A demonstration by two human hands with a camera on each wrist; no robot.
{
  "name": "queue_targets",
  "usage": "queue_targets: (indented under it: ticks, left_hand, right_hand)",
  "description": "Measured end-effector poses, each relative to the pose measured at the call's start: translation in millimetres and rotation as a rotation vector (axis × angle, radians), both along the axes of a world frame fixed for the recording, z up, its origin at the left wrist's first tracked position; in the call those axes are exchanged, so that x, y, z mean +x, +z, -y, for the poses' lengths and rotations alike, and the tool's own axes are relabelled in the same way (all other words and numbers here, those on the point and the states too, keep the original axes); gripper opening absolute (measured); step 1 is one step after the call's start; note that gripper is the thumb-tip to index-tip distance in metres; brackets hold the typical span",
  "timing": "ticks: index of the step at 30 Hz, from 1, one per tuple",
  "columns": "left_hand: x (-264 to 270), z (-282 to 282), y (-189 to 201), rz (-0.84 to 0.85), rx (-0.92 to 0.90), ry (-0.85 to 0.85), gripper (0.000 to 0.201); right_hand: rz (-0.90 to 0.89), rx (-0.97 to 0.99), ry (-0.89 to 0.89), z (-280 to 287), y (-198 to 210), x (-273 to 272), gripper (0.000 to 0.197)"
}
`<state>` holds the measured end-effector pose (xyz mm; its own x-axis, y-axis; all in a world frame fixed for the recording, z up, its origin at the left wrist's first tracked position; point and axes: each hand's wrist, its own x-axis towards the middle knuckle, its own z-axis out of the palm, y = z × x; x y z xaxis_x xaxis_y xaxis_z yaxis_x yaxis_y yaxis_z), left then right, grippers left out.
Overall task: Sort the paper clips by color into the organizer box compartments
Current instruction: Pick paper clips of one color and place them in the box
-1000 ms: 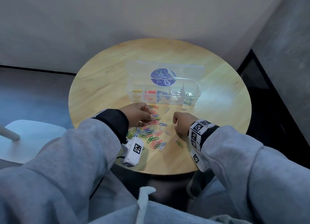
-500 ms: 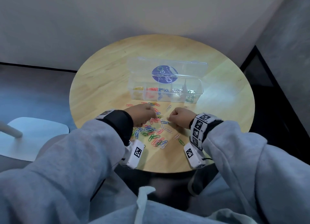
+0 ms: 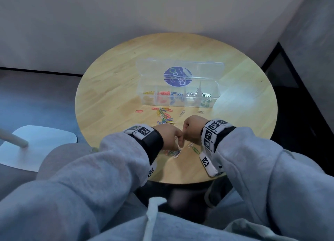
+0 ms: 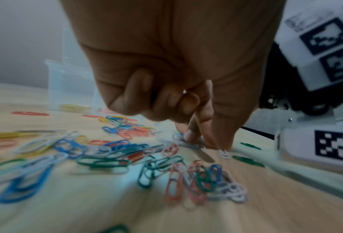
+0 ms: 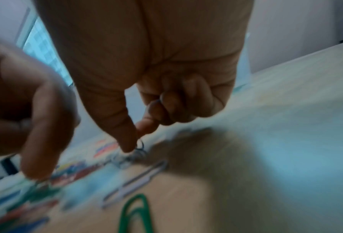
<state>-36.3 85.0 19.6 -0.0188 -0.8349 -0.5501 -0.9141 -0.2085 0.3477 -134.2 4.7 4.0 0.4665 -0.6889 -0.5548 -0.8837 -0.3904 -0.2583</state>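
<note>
Left hand (image 3: 169,136) and right hand (image 3: 192,127) lowered knuckles-up, side by side, fingers curled, thumb and forefinger tips down among scattered coloured wire paper clips (image 3: 165,115) on round wooden table (image 3: 112,96); actual pinch unclear. Clips too many to count. Clear plastic organizer box (image 3: 178,91) beyond, lid open, long axis left-right, five visible colour groups inside.

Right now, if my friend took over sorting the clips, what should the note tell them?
Left hand: fingers curled, fingertips down in the loose clip pile; its grasp can't be made out.
Right hand: thumb and finger pinching a dark clip.
Organizer box: open, behind the pile.
Done: some yellow, red, blue, silver and green clips sit in compartments.
Left: many mixed clips on the table.
</note>
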Motion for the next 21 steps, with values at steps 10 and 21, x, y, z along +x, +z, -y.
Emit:
queue_targets:
  ticks: [10,21]
  left_hand:
    - [-12.8,-1.8,-11.0,0.172,-0.096,-0.027,0.008]
    - [-8.7,1.4,-8.2,0.015,-0.017,0.017,0.021]
  right_hand:
    - [0.611,0.269,-0.462,14.0,7.5,-53.7,0.024]
    - [0.707,0.359,-0.583,7.9,-0.4,-53.6,0.022]
